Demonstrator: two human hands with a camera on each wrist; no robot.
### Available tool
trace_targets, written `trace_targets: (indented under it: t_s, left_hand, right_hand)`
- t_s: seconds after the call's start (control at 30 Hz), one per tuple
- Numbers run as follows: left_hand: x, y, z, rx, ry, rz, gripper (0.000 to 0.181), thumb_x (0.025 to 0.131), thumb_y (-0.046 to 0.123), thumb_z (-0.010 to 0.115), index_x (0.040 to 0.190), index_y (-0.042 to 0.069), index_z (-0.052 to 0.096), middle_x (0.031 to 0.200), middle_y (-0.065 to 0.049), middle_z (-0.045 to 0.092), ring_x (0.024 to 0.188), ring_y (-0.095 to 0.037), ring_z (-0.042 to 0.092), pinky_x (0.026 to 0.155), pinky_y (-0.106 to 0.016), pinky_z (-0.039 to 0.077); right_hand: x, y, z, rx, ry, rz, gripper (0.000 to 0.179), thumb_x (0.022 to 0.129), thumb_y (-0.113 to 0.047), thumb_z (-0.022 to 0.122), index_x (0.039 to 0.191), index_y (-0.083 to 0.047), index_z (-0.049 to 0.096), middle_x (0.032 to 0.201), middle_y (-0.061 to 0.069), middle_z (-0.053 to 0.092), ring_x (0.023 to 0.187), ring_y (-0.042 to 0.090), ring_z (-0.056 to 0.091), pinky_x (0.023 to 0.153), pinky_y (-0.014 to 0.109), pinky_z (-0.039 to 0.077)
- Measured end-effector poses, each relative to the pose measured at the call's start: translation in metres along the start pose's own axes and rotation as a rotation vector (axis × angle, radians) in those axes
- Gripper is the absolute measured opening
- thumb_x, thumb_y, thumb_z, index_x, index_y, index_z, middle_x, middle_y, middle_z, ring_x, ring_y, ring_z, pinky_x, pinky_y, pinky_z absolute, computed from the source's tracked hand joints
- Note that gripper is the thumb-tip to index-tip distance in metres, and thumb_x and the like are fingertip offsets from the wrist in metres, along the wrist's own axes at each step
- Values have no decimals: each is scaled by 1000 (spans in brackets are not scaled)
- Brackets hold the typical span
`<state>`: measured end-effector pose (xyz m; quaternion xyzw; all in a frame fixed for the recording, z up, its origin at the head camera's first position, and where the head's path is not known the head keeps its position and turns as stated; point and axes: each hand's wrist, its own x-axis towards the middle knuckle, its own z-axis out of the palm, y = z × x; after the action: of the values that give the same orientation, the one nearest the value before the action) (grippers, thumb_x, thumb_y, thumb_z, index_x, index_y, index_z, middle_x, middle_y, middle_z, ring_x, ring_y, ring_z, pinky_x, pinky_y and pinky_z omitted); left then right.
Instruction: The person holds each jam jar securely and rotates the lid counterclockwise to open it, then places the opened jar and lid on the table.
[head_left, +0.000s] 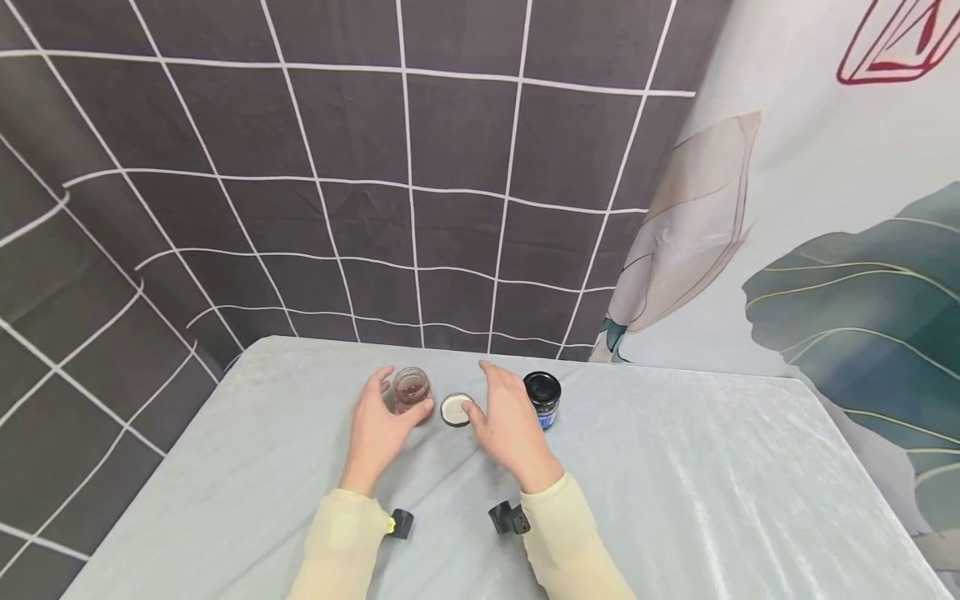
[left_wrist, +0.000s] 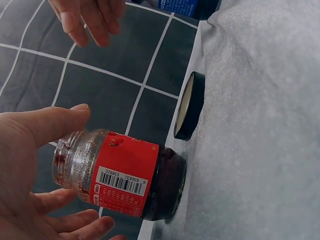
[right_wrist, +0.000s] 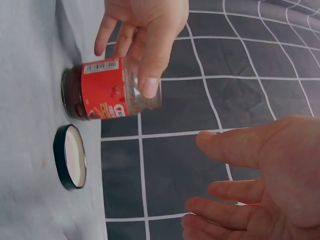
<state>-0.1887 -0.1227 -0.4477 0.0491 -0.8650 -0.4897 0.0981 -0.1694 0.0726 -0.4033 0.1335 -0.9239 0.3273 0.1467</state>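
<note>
Here, in the head view, a left hand (head_left: 378,429) spreads its thumb and fingers wide around an uncapped glass jar (head_left: 411,385) at lower centre, while a right hand (head_left: 513,423), fingers apart and holding nothing, hangs between an upturned lid (head_left: 452,410) and a black-lidded jar (head_left: 542,390), its thumb overlapping the lid's edge. All three items rest on a pale cloth (head_left: 712,475) before a dark grid backdrop (head_left: 360,217). From the left wrist, the uncapped jar shows its red label (left_wrist: 127,155) at lower centre, the lid to its upper right; whether the left thumb touches the glass cannot be told. From the right wrist, the jar sits at upper left, the lid below it, the right hand well apart at lower right.
</note>
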Motion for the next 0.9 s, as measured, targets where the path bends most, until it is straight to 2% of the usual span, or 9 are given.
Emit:
trace_targets:
  t_s: [0.23, 0.9]
  left_hand:
    - [-2, 2, -2, 8, -7, -4, 87, 79, 31, 85, 149, 4, 41, 147, -25, 47, 136, -39, 46, 111, -54, 36]
    - [-6, 15, -3, 6, -5, 21, 85, 80, 31, 85, 150, 6, 42, 148, -23, 46, 137, -40, 44, 111, -53, 36]
  right_hand:
    - [-3, 6, -6, 0, 22, -18, 57, 89, -12, 75, 136, 10, 52, 133, 26, 59, 127, 42, 51, 108, 50, 40]
    - [-13, 17, -23, -13, 30, 13, 57, 91, -14, 73, 138, 10, 50, 136, 26, 56, 129, 43, 48, 108, 51, 39]
